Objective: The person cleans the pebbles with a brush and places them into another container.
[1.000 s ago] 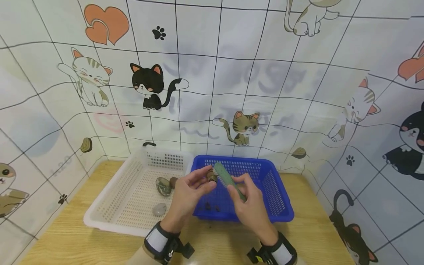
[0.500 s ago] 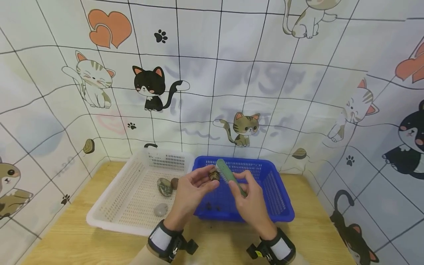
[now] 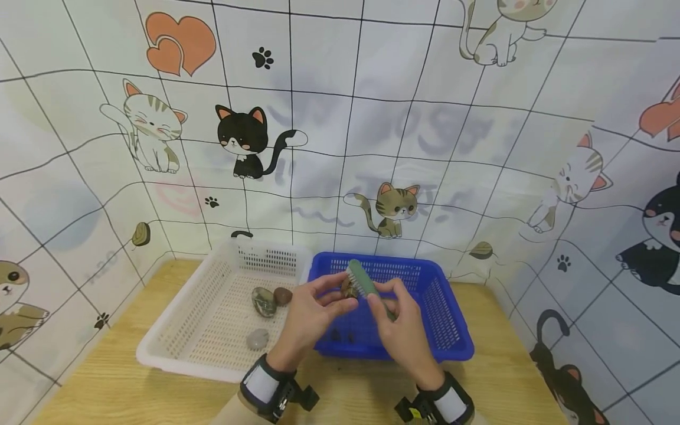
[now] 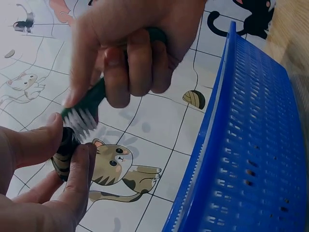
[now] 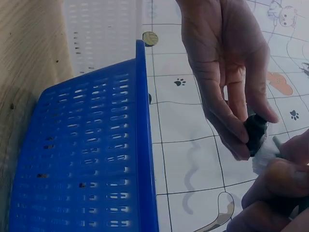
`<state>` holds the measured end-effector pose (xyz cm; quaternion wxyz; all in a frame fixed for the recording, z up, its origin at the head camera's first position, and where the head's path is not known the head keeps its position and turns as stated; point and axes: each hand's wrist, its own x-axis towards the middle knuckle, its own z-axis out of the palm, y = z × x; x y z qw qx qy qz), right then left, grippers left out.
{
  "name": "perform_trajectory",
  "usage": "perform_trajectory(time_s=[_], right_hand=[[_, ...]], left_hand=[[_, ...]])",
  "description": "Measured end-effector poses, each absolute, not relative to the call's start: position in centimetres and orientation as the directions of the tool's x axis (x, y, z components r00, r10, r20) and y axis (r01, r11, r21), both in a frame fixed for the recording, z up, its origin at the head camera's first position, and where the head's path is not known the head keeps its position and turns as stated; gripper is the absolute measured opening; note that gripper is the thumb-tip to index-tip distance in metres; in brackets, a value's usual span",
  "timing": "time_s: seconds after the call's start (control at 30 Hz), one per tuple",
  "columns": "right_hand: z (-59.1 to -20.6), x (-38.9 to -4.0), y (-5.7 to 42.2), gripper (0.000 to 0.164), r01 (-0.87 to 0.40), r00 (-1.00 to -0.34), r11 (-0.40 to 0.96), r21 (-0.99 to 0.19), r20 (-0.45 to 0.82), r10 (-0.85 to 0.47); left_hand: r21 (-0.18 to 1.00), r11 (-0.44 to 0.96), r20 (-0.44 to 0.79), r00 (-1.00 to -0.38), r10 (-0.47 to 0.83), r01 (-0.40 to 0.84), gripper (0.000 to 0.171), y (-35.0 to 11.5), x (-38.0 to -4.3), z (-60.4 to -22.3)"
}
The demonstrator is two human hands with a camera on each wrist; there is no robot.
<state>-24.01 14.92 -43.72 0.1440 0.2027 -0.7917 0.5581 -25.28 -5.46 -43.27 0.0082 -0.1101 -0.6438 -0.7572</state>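
Over the blue basket (image 3: 451, 321), my left hand (image 3: 305, 313) pinches a small brown striped stone (image 3: 349, 288) between thumb and fingers. My right hand (image 3: 402, 327) grips a green brush (image 3: 362, 275), its head angled up toward the left. White bristles (image 4: 82, 123) meet the dark end of the stone in the left wrist view, where the fingers of the right hand curl round the handle. From the right wrist side, the stone (image 5: 256, 133) looks almost black, held at the left fingertips right against the bristles.
A white basket (image 3: 175, 366) stands at the left with a mottled green stone (image 3: 264, 301), a reddish-brown stone (image 3: 283, 296) and a pale grey stone (image 3: 257, 339). Small dark bits (image 3: 336, 335) lie in the blue basket. Behind rises a cat-patterned sheet (image 3: 319, 147) above the wooden table (image 3: 499, 366).
The stone has turned slightly in my left fingers, and that hand has shifted a little to the right. The brush head has shifted slightly while staying against the stone.
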Motion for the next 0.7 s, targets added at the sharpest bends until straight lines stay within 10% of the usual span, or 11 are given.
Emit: perform_trajectory(time_s=[0.7], right_hand=[[-43.62, -23.65, 15.48, 0.024, -0.428, -0.902, 0.370, -0.825, 0.413, -0.123]], left_hand=[[0.972, -0.155, 0.192, -0.977, 0.092, 0.177, 0.063, -5.59, -25.29, -42.91]])
